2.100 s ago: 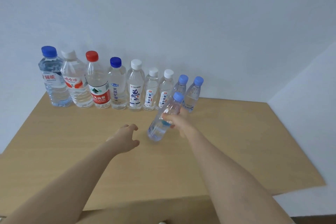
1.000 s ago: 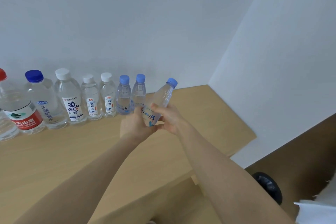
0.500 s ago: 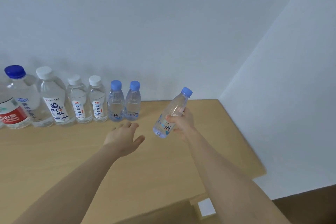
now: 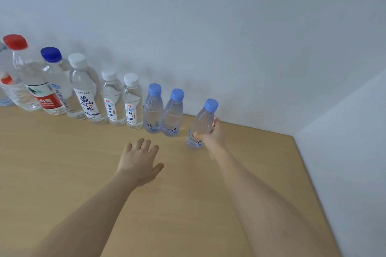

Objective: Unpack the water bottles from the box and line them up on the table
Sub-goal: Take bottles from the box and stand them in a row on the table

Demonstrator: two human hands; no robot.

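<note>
My right hand grips a small clear water bottle with a light-blue cap, tilted slightly right, its base at or just above the wooden table. It is a short gap to the right of a row of several bottles standing along the wall. The row's nearest members are two matching blue-capped bottles; further left stand white-capped, dark-blue-capped and red-capped bottles. My left hand hovers open and palm-down over the table in front of the row, holding nothing. The box is out of view.
A white wall runs behind the row. A second wall meets it at the right, along the table's right edge. Bare wood lies between the held bottle and that edge.
My right hand has carried the bottle down and toward the wall, to the right end of the row. My left hand let go of it a second ago and stays open. The view has swung left.
</note>
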